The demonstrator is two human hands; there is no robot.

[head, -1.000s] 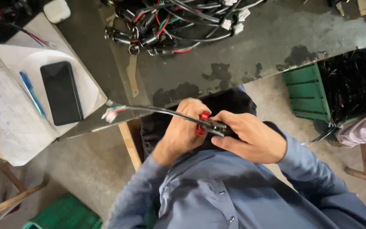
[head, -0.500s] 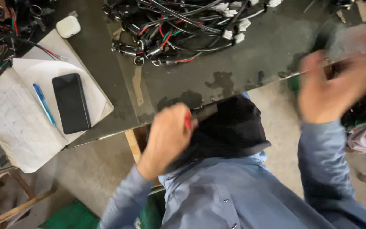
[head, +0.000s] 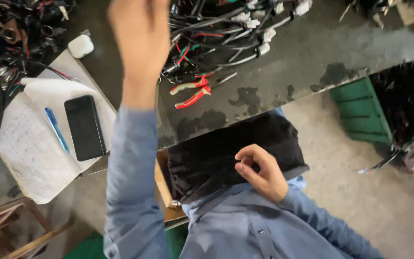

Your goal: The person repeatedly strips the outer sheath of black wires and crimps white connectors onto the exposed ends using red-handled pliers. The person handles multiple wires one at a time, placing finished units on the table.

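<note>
Red-handled pliers (head: 193, 91) lie flat on the dark table beside tangled wire harnesses (head: 226, 33).

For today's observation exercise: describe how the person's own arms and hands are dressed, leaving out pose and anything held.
Both arms wear long blue-grey shirt sleeves reaching the wrists. The left hand and right hand are bare: no gloves, and no watch or rings can be seen. The left hand is motion-blurred, so finer detail there cannot be told. The shirt has a buttoned front.

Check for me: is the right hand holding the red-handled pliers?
No: the red-handled pliers lie on the dark table beside the wire bundle, while the right hand rests empty over black cloth.
</note>
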